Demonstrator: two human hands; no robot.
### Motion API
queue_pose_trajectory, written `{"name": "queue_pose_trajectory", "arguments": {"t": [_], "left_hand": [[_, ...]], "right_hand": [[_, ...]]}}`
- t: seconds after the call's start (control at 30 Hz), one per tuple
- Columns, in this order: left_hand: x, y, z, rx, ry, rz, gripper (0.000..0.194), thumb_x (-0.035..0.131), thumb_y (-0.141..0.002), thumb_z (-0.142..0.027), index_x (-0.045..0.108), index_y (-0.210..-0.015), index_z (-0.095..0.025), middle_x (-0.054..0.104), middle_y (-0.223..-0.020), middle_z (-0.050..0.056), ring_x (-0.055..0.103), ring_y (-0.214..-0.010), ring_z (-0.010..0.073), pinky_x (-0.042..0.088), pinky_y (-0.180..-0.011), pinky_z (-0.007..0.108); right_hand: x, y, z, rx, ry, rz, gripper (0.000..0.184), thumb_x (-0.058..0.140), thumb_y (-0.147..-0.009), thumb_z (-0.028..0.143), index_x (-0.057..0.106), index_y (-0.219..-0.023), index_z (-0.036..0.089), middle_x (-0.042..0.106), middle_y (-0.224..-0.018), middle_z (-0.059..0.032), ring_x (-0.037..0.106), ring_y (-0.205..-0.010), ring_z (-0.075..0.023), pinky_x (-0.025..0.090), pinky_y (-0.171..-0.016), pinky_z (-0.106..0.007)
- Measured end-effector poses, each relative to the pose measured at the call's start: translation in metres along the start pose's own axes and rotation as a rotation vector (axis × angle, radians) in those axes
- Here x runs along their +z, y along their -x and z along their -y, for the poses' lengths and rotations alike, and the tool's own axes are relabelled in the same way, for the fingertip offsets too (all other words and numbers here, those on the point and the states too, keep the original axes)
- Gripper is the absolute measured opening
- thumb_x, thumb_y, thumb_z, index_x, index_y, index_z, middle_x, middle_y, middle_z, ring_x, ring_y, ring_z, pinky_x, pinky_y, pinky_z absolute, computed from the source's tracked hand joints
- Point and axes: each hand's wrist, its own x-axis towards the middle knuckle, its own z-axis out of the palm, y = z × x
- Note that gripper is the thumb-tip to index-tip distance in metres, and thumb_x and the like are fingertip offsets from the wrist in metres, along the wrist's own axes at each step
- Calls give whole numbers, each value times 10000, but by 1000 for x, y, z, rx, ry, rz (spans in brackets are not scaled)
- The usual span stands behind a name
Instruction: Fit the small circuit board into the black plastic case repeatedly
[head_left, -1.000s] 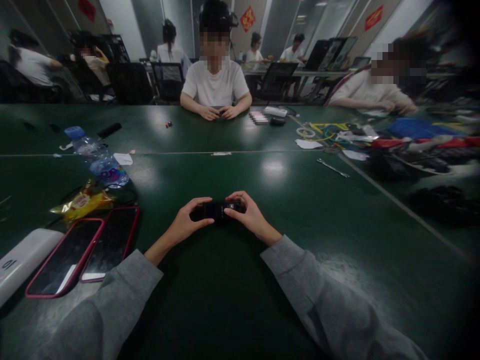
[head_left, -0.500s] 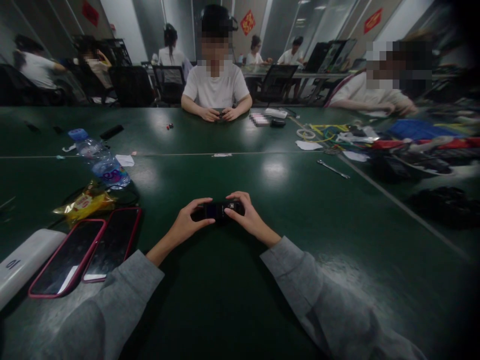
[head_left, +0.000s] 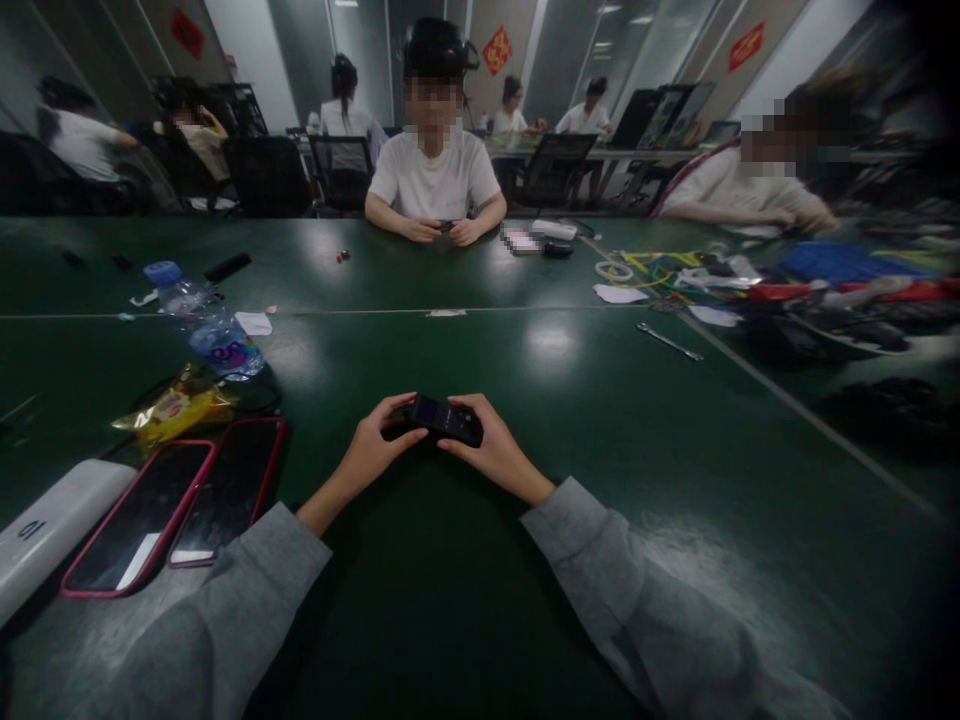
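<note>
Both my hands hold a small black device with a screen (head_left: 448,418) at the middle of the green table (head_left: 450,580). Its dark bluish screen lies toward the left end, and small pale marks show on the face. My left hand (head_left: 377,440) grips the left end between thumb and fingers. On the other end, my right hand (head_left: 491,445) has its thumb along the near edge and its fingers on the far side. The device tilts slightly, its right end lower in view. Its underside is hidden.
To the left lie two red-cased phones (head_left: 139,520) (head_left: 229,490), a white power bank (head_left: 60,530), a yellow snack packet (head_left: 176,410) and a plastic bottle (head_left: 210,325). A wrench (head_left: 670,342) and tangled cables (head_left: 660,268) are at right. A person (head_left: 435,175) sits opposite.
My right thumb has moved off the device's face to its near edge. The device has turned a little, its right end now lower. My left hand keeps its grip.
</note>
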Motion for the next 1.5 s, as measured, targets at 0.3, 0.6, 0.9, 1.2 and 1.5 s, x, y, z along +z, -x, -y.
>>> {"name": "queue_pose_trajectory", "arguments": {"t": [0.3,0.6,0.9,1.2,1.5], "left_hand": [[-1,2,-3,54,-61,35,643,734,-786,-254,445,-1360,-277,529,-1382,91,561,-1224,262,435,-1057,499],[-1,3,-5,52,-89,42,577,698,-824,-249,460,-1349,-262,546,-1360,83,571,-1206,241,431,-1058,499],[-6,6,-8,38,-143,51,465,662,-856,-263,505,-1293,-241,581,-1313,65,553,-1231,230,428,-1063,496],[-6,5,-2,64,-115,54,495,693,-824,-244,512,-1285,-238,599,-1297,74,564,-1224,229,432,-1060,485],[-7,6,-2,78,-138,85,549,699,-810,-219,474,-1311,-221,584,-1324,96,549,-1250,235,410,-1072,503]], "right_hand": [[-3,1,7,-41,69,-34,417,697,-821,334,518,-1189,253,550,-1145,-87,558,-1084,-259,479,-948,-463],[-11,3,3,64,1,-381,404,618,-873,419,486,-1224,268,557,-1165,-64,557,-1074,-236,454,-961,-429],[-34,9,-27,224,-33,-487,489,686,-791,498,532,-1151,204,624,-1088,-85,602,-1008,-255,472,-917,-438],[-31,9,-40,246,-73,-525,514,655,-792,553,538,-1145,198,639,-1104,-106,619,-1025,-256,488,-916,-429],[-28,9,-33,158,-14,-481,519,648,-803,545,519,-1171,203,635,-1116,-98,619,-1026,-247,481,-919,-427]]}}
